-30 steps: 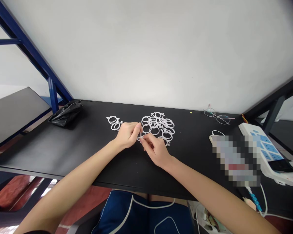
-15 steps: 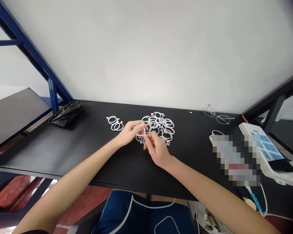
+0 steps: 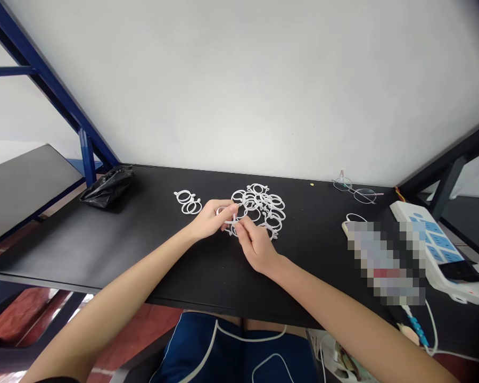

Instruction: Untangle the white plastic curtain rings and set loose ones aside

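Between my hands is a white plastic curtain ring (image 3: 224, 222), held just above the black table. My left hand (image 3: 212, 217) pinches the ring between thumb and fingers on its left and upper side. My right hand (image 3: 257, 243) has thumb and forefinger closed on the ring's right end; the fingertips partly hide that spot. Right behind my hands lies a loose pile of similar white rings (image 3: 252, 214), overlapping one another, some with small round eyelets. Left of my left hand, a few more rings (image 3: 191, 207) lie apart from the pile.
A crumpled black plastic bag (image 3: 108, 187) sits at the table's far left. On the right are eyeglasses (image 3: 364, 196), a blurred-out phone (image 3: 379, 260) with a cable, and a white power strip (image 3: 435, 239). The black table (image 3: 151, 255) meets a pale wall behind.
The ring in my hands has turned and shifted slightly left and down, and my left thumb now lies across it. The pile and the separate rings look unmoved.
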`<state>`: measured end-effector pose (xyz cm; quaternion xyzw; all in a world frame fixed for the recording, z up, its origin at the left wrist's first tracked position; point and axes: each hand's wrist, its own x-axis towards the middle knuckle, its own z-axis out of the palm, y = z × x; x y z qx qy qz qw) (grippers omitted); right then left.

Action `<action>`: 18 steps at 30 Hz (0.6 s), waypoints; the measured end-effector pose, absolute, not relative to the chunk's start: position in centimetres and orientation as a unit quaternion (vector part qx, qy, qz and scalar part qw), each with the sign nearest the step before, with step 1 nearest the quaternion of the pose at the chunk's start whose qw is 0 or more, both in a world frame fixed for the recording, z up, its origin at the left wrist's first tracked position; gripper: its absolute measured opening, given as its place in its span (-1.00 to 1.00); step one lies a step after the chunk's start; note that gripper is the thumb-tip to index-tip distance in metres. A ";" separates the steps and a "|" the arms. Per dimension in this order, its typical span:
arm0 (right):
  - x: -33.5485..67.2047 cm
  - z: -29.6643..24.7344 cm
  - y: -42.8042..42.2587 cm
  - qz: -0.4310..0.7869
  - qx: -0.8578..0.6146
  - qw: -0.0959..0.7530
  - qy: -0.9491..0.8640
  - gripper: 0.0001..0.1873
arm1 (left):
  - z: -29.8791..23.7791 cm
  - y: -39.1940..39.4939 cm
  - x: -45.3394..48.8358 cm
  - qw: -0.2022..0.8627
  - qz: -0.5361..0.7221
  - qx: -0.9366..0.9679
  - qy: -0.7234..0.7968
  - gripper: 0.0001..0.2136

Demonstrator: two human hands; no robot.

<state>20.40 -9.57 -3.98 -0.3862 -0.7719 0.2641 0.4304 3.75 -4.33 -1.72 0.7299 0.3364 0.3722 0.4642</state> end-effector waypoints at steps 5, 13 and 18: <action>20.4 -3.9 -9.6 0.260 -0.379 0.430 -0.777 -0.76 | -2.1 -4.2 3.9 0.489 0.385 0.720 0.307 -0.54; 20.4 -4.0 -9.6 0.269 -0.386 0.429 -0.772 -0.77 | -2.1 -4.1 3.9 0.486 0.405 0.715 0.296 -0.51; 20.4 -4.1 -9.6 0.275 -0.376 0.427 -0.775 -0.80 | -2.0 -4.1 3.8 0.485 0.399 0.722 0.292 -0.51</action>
